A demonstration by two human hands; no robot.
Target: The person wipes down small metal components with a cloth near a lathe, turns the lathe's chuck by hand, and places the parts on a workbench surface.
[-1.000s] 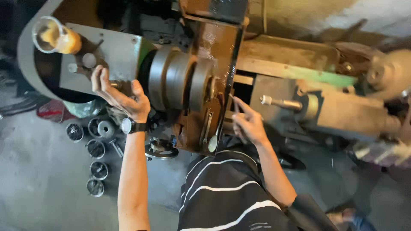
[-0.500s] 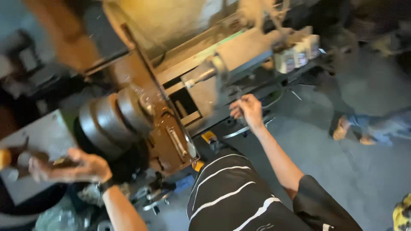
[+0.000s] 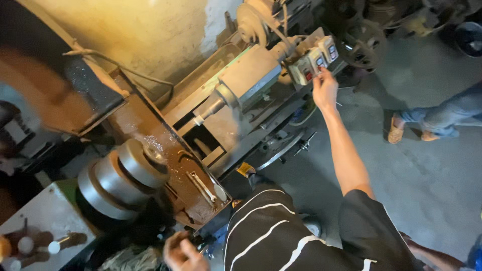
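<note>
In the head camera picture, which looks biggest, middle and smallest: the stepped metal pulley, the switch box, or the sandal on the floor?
1. Stepped metal pulley, though it sits nearer the camera.
2. Switch box, by the right hand.
3. Sandal, close to the box, so unsure.

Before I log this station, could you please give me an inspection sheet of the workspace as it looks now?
Surface: lathe bed, worn and rusty.
Job's things: switch box with coloured buttons; stepped pulley.
Clutter: flat metal tools on the rusty cover; small parts on the grey block.
Hands: right hand at the switch box; left hand low, blurred, seems empty.
Cables: a wire along the wall.
Surroundings: concrete floor; another person's sandalled feet.
</note>
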